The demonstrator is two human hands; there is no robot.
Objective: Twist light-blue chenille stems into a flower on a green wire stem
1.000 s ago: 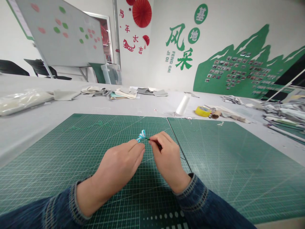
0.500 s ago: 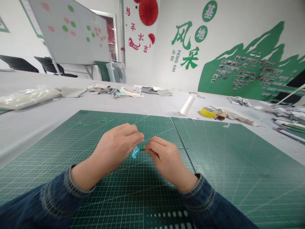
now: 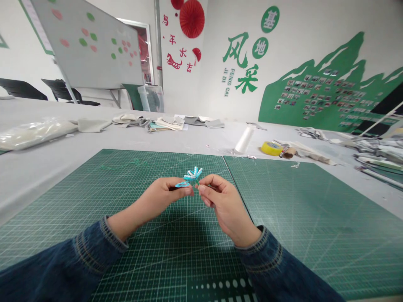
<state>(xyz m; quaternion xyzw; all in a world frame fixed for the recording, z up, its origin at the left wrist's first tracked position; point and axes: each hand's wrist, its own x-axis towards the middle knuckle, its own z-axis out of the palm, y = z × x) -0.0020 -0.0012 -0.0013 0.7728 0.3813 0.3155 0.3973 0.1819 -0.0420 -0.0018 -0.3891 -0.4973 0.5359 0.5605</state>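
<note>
A small beaded flower point(image 3: 193, 173), blue with pale beads on its petals, is held up above the green cutting mat point(image 3: 151, 260). My right hand point(image 3: 220, 199) pinches its thin green stem point(image 3: 197, 182) between thumb and fingers, just below the petals. On the left side, a blue petal loop point(image 3: 181, 184) lies between the thumb and forefinger of my left hand point(image 3: 168, 192). Whether this loop joins the flower I cannot tell. The fingertips of both hands are close together, and the lower stem is hidden behind my right hand.
Tangled green thread point(image 3: 135, 162) lies on the mat's far left part. A second cutting mat point(image 3: 315, 209) adjoins on the right. Behind stand a white thread cone point(image 3: 245, 138) and a yellow tape roll point(image 3: 271, 148). Fabric scraps point(image 3: 166, 122) and a plastic-wrapped bundle point(image 3: 37, 132) line the table.
The flower has turned from lying sideways to petals upward and risen a little. My left hand has lowered and rolled so its thumb shows, now pinching the loop. My right hand keeps the stem.
</note>
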